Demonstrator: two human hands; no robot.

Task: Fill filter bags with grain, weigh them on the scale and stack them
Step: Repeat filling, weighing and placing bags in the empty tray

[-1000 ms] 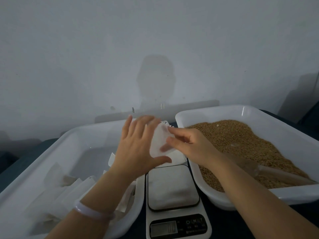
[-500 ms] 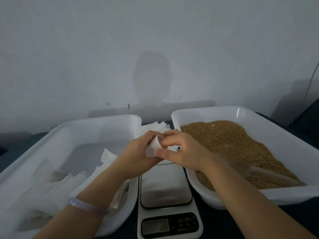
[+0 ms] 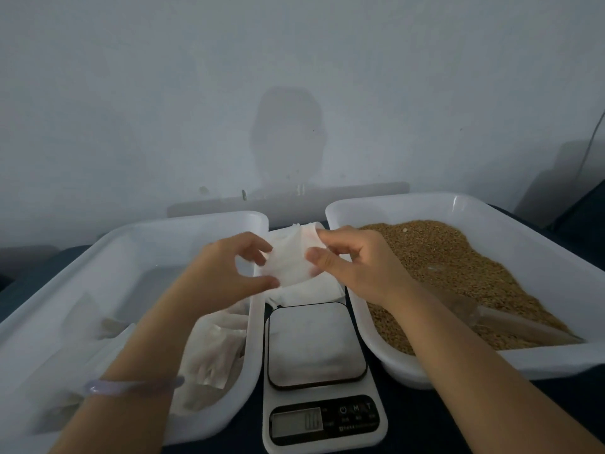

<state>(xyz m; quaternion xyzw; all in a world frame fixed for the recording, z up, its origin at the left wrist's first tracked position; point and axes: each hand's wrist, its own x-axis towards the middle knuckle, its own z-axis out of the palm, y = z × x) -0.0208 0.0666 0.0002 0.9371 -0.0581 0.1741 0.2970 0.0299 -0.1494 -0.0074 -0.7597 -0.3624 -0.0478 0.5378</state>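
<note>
A white filter bag [image 3: 289,262] is held up above the gap between two tubs. My left hand [image 3: 226,273] pinches its left edge and my right hand [image 3: 352,267] pinches its right edge. Below them a white digital scale [image 3: 316,348] stands with a bare platform. The right tub [image 3: 458,204] holds brown grain [image 3: 458,257], and a scoop [image 3: 510,326] lies half buried in it. The left tub [image 3: 163,231] holds several filled filter bags [image 3: 212,348]. A pile of flat bags [image 3: 314,293] lies behind the scale.
A grey wall rises right behind the tubs. The table surface [image 3: 458,421] is dark blue. A pale bracelet [image 3: 131,386] circles my left wrist. A dark object [image 3: 586,208] stands at the far right.
The hands have drawn apart and the bag, bunched between them half a second ago, is now spread flat. The view has shifted slightly.
</note>
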